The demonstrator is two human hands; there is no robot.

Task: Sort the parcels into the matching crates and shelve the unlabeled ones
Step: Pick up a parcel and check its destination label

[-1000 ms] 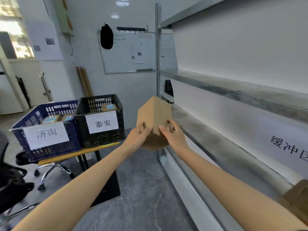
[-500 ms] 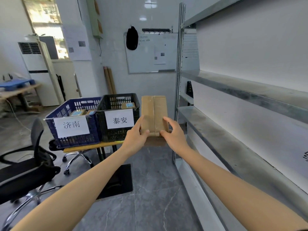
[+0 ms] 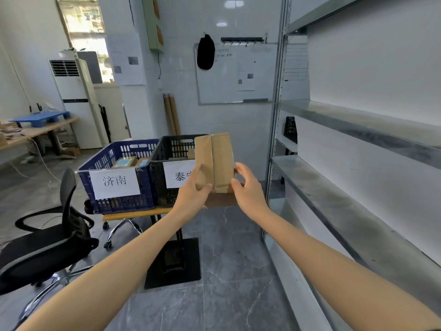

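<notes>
Fingers (image 3: 240, 168) of the left hand (image 3: 191, 195) and right hand (image 3: 249, 191) are curled round the parcel (image 3: 220, 156) low down only, so it could easily get tipped and dropped.

Bright daylight floods from the window (image 3: 82, 22); glare spots the tiled wall (image 3: 222, 23); edges bow; slight softness throughout.

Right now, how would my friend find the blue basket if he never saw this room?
Find the wooden table left of the metal shelves. Two crates stand side by side on it. The blue crate is the left one; the black crate is its neighbour.
</notes>
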